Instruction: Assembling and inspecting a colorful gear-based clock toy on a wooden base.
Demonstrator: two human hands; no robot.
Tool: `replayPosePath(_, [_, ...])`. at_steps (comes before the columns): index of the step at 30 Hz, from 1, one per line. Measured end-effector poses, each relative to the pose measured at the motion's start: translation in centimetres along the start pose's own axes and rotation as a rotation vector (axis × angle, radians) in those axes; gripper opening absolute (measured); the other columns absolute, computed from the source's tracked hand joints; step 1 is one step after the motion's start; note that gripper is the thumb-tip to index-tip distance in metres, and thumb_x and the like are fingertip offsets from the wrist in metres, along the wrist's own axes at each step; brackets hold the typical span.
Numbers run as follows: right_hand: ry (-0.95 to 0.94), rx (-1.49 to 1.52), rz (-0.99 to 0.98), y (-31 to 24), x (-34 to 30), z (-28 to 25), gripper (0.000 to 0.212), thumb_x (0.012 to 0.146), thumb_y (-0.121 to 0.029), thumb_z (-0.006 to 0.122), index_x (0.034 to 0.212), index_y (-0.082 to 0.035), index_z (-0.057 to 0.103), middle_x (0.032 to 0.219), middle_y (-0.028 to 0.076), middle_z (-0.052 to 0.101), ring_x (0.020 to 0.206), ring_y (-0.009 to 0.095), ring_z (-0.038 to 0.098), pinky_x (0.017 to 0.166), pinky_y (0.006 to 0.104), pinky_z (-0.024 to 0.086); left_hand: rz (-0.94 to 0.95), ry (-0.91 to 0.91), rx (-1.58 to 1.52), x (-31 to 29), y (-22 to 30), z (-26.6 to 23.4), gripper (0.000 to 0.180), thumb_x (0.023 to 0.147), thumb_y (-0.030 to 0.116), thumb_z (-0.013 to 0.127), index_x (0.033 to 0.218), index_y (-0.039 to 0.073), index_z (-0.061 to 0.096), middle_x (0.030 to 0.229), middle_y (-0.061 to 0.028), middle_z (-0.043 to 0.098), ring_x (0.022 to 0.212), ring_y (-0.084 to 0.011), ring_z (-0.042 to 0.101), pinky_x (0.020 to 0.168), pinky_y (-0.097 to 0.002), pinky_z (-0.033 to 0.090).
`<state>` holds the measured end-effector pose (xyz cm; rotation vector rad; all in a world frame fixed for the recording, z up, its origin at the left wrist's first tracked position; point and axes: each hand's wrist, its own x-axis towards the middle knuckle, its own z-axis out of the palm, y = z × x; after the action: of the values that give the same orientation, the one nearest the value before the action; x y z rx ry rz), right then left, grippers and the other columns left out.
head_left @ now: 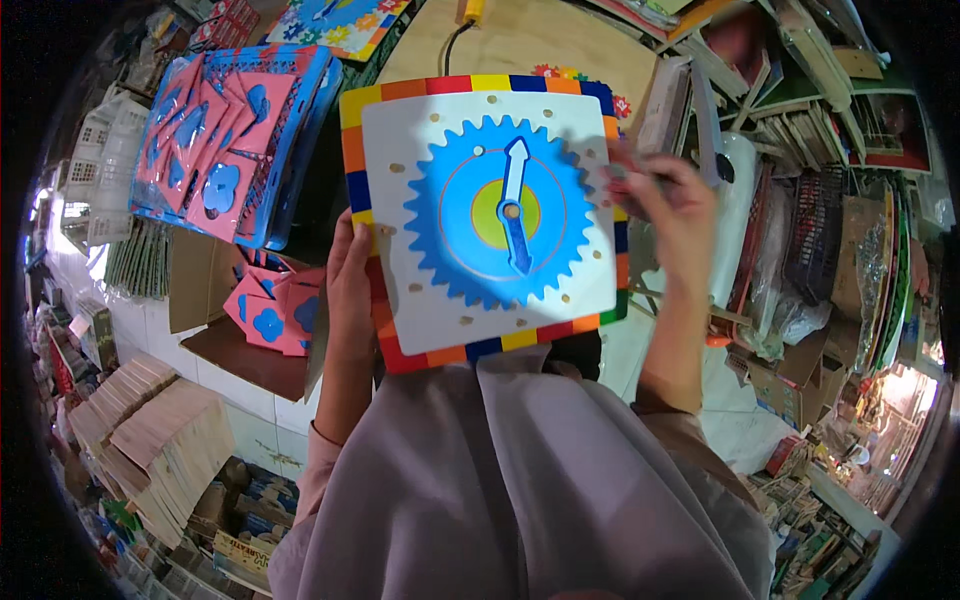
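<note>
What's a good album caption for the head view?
Left hand holding a bright-bordered board with a blue gear-shaped dial, right hand blurred by its opposite edge.

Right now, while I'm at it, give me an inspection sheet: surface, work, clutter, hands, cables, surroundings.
Surface: wooden table, partly hidden by the clock board.
Work: the board has a blue gear-shaped face; white pointer up, blue pointer down.
Clutter: pink packets in a blue crate; similar ones in an open cardboard box.
Hands: left hand grips the board's left edge; right hand blurred near its right edge, contents unclear.
Cables: black cord from a yellow handle.
Surroundings: stacked wooden boards, lower left.
</note>
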<state>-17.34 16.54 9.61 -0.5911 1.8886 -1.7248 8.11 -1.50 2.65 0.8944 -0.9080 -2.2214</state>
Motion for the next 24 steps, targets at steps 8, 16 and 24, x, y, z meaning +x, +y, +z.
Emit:
replayPosePath(8, [0.023, -0.851, -0.505, 8.1, -3.0, 9.1, 0.029, 0.08, 0.005, 0.056, 0.107, -0.001, 0.064, 0.093, 0.012, 0.053, 0.084, 0.029, 0.055, 0.071, 0.0339, 0.047, -0.026, 0.051, 0.038, 3.3, -5.0, -2.0, 0.024, 0.096, 0.021, 0.047, 0.117, 0.008, 0.047, 0.101, -0.0039, 0.06, 0.089, -0.011, 0.059, 0.078, -0.0263, 0.05])
replayPosePath(16, [-0.021, -0.608, -0.272, 5.7, -4.8, 7.7, 0.021, 0.079, 0.004, 0.058, 0.098, 0.0, 0.065, 0.087, 0.012, 0.053, 0.078, 0.027, 0.055, 0.063, 0.0342, 0.046, -0.013, 0.044, 0.036, 3.9, -5.5, -2.6, 0.025, 0.096, 0.023, 0.048, 0.116, 0.008, 0.049, 0.101, -0.0039, 0.06, 0.089, -0.0102, 0.059, 0.077, -0.0258, 0.049])
replayPosePath(24, [-0.354, -0.779, -0.554, 7.6, 0.2, 6.6, 0.024, 0.078, -0.001, 0.064, 0.101, -0.005, 0.067, 0.093, 0.011, 0.06, 0.085, 0.027, 0.06, 0.075, 0.0319, 0.049, 0.048, -0.027, 0.121, 4.8, -6.4, -3.0, 0.024, 0.096, 0.022, 0.05, 0.113, 0.006, 0.048, 0.101, -0.0035, 0.058, 0.09, -0.0095, 0.056, 0.082, -0.0251, 0.046])
